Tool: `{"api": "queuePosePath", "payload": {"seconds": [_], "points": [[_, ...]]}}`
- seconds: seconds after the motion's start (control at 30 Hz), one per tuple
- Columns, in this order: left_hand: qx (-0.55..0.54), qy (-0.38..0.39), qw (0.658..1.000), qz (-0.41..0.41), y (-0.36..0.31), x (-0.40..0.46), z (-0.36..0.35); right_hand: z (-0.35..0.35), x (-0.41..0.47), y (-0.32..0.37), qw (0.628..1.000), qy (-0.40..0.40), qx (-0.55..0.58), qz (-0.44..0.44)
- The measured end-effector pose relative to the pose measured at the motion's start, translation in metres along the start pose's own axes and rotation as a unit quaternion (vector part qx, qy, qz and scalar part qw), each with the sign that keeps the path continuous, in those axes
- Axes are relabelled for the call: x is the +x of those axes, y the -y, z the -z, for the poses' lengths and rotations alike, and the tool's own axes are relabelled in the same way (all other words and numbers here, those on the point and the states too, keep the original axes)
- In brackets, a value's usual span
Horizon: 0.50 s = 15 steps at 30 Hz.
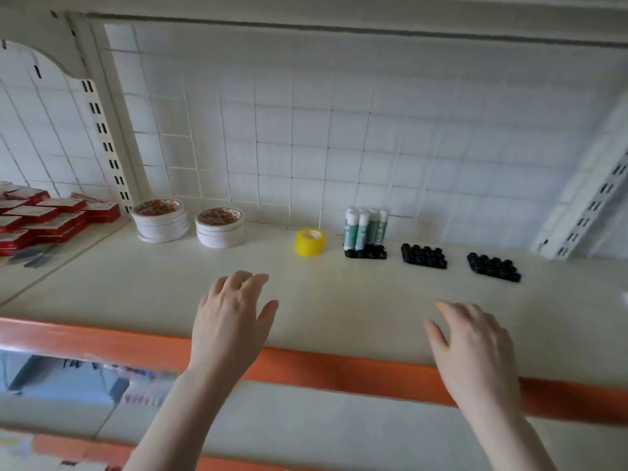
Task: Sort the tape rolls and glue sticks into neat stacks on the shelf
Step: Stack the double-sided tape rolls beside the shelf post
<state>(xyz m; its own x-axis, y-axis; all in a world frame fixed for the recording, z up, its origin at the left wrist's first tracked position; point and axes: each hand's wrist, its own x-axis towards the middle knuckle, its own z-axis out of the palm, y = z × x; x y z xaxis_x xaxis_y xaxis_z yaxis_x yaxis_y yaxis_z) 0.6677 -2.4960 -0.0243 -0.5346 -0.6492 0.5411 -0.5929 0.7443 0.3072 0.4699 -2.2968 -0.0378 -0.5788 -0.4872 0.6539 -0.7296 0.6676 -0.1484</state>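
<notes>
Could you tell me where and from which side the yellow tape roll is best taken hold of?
Probably from above, fingers and thumb pinching its outer curved wall. The yellow tape roll lies flat, hole up, standing apart from the white tape stack and the glue sticks, so both sides are free. The left hand hovers nearest.

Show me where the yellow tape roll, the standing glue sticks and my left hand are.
yellow tape roll [310, 242], head view, on its front side wall.
glue sticks [360, 232], head view, on a front stick's green label.
left hand [231, 317], head view, on its back.
</notes>
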Motion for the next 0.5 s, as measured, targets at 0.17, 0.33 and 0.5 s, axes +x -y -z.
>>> {"api": "queuePosePath", "payload": {"seconds": [0.17, 0.33, 0.5], "points": [[-0.024, 0.015, 0.999, -0.014, -0.06, -0.006, -0.006, 0.028, -0.007, -0.056, 0.999, -0.027, -0.014, -0.028], [-0.034, 0.018, 0.999, -0.03, -0.133, -0.001, -0.026, 0.041, -0.004, -0.129, 0.997, -0.051, -0.009, -0.056], [-0.056, 0.022, 0.997, -0.038, -0.242, 0.002, -0.07, 0.058, 0.008, -0.239, 0.995, -0.084, -0.011, -0.059]]}}
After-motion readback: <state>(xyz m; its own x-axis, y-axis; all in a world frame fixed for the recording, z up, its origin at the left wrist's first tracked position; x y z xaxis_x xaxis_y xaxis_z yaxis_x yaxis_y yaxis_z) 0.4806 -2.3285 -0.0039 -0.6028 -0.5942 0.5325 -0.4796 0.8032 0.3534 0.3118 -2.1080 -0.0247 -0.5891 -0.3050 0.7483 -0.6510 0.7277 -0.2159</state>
